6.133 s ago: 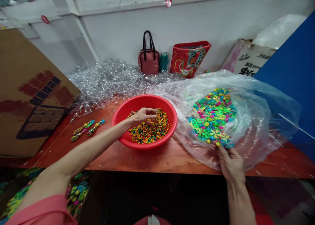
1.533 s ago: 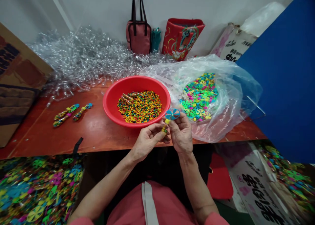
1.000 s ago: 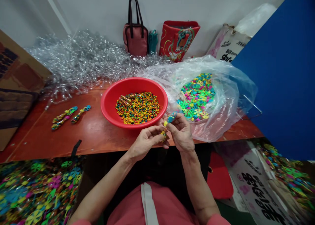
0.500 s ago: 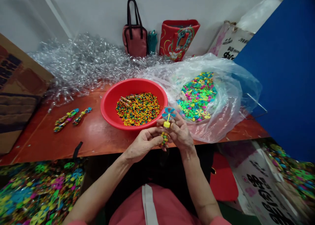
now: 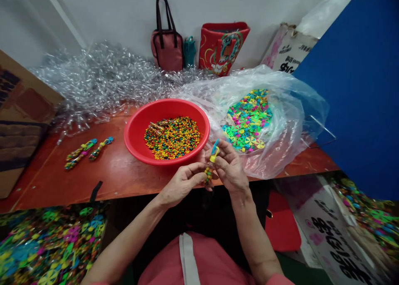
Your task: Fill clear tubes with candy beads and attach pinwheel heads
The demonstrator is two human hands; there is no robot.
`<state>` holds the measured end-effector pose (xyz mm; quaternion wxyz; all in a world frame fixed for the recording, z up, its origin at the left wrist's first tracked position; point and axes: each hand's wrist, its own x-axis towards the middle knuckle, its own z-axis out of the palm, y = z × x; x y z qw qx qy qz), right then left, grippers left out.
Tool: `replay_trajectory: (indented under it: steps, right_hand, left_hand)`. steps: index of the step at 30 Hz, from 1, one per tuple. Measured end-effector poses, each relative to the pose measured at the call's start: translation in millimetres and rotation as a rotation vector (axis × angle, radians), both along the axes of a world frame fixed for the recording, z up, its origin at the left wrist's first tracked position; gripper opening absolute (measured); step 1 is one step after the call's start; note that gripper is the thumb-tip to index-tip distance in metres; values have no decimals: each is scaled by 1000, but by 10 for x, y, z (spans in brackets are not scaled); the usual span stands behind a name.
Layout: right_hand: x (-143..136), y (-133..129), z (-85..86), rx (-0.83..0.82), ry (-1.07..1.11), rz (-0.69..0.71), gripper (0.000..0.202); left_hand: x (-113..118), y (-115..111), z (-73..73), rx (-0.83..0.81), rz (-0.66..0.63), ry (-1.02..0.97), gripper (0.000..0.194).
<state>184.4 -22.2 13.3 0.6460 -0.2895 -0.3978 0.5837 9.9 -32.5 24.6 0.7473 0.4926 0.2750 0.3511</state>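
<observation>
large dark characters run down the white carton [image 5: 327,229] at lower right, and more mark the rear carton [image 5: 283,54] by the wall [image 5: 118,14]; neither can be read with confidence. the cardboard box [image 5: 23,110] at far left bears blurred dark blue print above a dark printed picture.

the worktop [image 5: 131,185] is reddish-brown and glossy, set against the pale wall, with a blue panel [image 5: 358,97] slanting along its right side.

a round red bowl [image 5: 134,141] holds many small beads [image 5: 177,141], mostly yellow and orange, with a few clear tubes lying among them. right of it, an open plastic bag [image 5: 289,131] holds bright pinwheel pieces [image 5: 246,125]. behind the bowl and to its left spreads a heap of clear tubes [image 5: 109,77].

the left hand [image 5: 179,185] pinches a bead-filled tube [image 5: 208,175] just in front of the bowl; the right hand [image 5: 232,170] has its fingers closed around the yellow cap [image 5: 213,157], under a blue pinwheel [image 5: 215,146].
</observation>
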Motion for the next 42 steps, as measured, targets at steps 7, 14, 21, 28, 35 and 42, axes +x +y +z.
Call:
replay_trajectory:
  steps: [7, 14, 21, 28, 35, 42]
  right_hand:
    - [-41, 122, -32, 29, 66, 73, 47]
    - [521, 315, 46, 185, 227, -325, 36]
    - [737, 223, -311, 61, 147, -352, 37]
    - [786, 141, -485, 36, 177, -331, 35]
    - [645, 249, -587, -46, 145, -252, 38]
    - [338, 377, -557, -150, 227, -116, 42]
  left_hand:
    - [-50, 31, 113, -80, -167, 10, 40]
    - [-266, 73, 329, 82, -52, 239, 31]
    - [-501, 1056, 467, 704, 102, 837, 28]
    - [-288, 1697, -39, 951, -172, 1368, 21]
    - [-1, 1894, -73, 830, -232, 1187, 6]
    - [-402, 1711, 238, 206, -20, 518, 37]
